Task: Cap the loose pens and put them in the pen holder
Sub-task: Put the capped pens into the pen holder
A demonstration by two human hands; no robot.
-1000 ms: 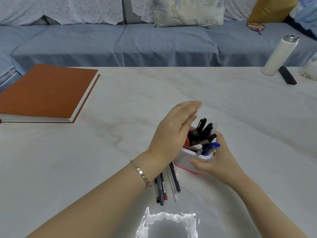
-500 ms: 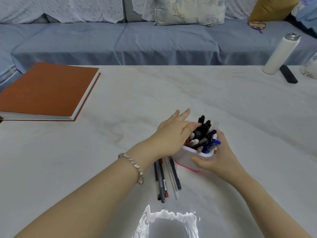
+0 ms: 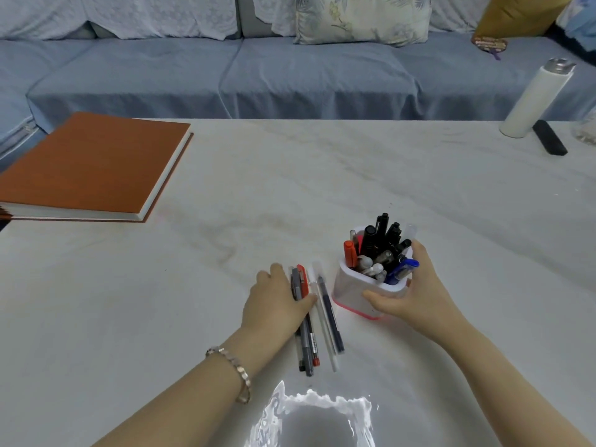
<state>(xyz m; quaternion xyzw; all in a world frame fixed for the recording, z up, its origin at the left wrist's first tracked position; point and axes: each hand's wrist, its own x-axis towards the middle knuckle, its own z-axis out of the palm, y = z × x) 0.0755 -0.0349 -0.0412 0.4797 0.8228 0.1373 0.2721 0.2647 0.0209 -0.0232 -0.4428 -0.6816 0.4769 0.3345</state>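
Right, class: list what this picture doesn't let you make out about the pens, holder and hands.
Head view: left hand covers some loose pens; its grip unclear.
Head view: right hand hides the right side of the pen holder.
Head view: pen tips too small; capped or not unclear.
Head view: bright smear blurs the near table.

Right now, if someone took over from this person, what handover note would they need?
Left hand: thumb across the loose pens, gripping the leftmost ones on the table, beside the pen holder.
Right hand: wrapped round the holder, which stands upright.
Done: holder already holds many pens.
Left: check caps on the loose pens (unclear here), then drop them in.
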